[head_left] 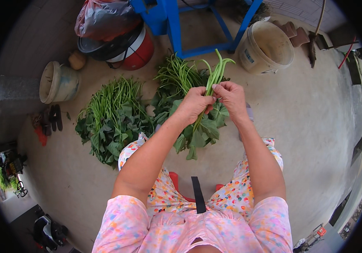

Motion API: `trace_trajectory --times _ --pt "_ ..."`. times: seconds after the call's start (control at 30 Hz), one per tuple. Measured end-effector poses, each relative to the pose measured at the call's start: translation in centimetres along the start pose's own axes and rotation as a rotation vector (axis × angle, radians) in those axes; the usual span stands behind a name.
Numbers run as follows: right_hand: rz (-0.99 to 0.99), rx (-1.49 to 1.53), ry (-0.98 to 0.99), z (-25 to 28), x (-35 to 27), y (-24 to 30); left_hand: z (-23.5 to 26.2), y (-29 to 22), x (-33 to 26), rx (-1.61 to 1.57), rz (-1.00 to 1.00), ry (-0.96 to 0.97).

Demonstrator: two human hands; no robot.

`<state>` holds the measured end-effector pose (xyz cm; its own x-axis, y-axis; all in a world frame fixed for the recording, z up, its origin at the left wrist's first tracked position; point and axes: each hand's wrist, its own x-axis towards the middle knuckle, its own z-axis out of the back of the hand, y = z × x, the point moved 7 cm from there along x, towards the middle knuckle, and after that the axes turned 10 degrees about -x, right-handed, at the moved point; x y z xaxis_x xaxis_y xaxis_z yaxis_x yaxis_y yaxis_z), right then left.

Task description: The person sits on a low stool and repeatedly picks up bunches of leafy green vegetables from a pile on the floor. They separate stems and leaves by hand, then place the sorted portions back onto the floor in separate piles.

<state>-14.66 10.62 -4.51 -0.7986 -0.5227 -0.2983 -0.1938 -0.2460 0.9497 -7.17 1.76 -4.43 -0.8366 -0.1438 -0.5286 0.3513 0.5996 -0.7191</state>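
A small bunch of leafy greens (208, 128) is up in front of me, its pale green stems pointing away and its broad leaves hanging toward my knees. My left hand (196, 103) is closed round the stems. Close beside it, my right hand (230, 98) pinches the same stems a little higher, fingers and thumb together. Beyond and below my hands lies a heap of greens (176, 76) on the floor, partly hidden by the bunch. Further left spreads a larger pile of greens (115, 120), stems to the far side and leaves toward me.
A blue metal frame (174, 29) stands at the far side. Left of it is a red bucket (136, 52) topped by a plastic bag (105, 19). A white bucket (250, 50) stands at far right, a dirty pail (65, 82) at left. Black footwear (56, 118) lies near the left wall.
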Motion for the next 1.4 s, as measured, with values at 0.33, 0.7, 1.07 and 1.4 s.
trace_trajectory --times 0.33,0.7,1.07,1.4 --pt "-0.147 0.202 -0.031 0.6 -0.1 -0.7 0.8 -0.7 0.2 -0.143 0.029 0.007" --pt "-0.113 0.029 -0.257 6.1 0.8 -1.4 5.4 -5.8 0.1 -0.165 -0.219 -0.172" --pt "-0.212 0.38 -0.364 10.2 0.5 -2.2 9.6 -8.8 -0.9 -0.228 -0.306 -0.327" --pt "-0.359 0.732 -0.273 9.5 1.3 -3.9 9.5 -8.2 -0.6 -0.278 -0.25 -0.301"
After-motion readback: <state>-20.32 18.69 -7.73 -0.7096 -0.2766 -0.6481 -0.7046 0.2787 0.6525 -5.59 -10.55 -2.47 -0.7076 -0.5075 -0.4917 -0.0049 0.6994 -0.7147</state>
